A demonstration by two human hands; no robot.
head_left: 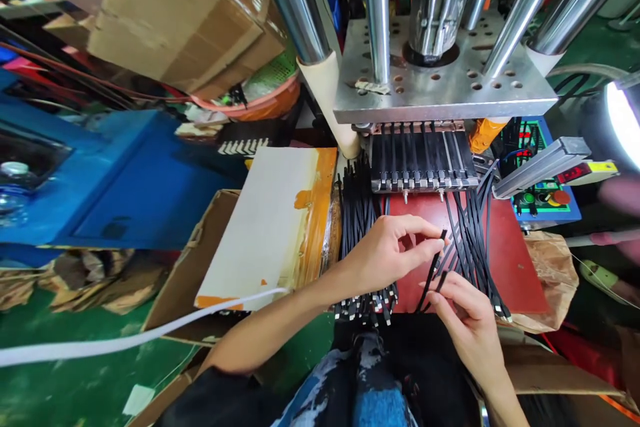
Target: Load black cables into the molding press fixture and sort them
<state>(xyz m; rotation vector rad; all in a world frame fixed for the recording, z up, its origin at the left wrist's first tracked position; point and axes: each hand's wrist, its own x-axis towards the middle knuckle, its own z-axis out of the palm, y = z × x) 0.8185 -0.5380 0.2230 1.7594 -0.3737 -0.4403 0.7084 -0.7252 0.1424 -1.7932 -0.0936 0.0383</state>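
Observation:
Between thumb and fingertips, my left hand (400, 247) pinches the end of a black cable (436, 260) above the red board (520, 260). Just below and to the right, my right hand (465, 313) grips a black cable (428, 287) near its end. Whether both hands hold one cable or two is unclear. Left of my hands lies a bundle of black cables (356, 220) with metal tips toward me. Another black bundle (477, 247) lies to the right. Beyond my hands, a metal fixture (423, 157) holds several cables in a row.
A steel press plate (445, 93) with upright rods stands over the fixture. A white panel (265, 220) rests on a cardboard box at left. On the right are a control box (545, 203) with buttons, a metal bracket (540, 167) and brown paper (555, 273).

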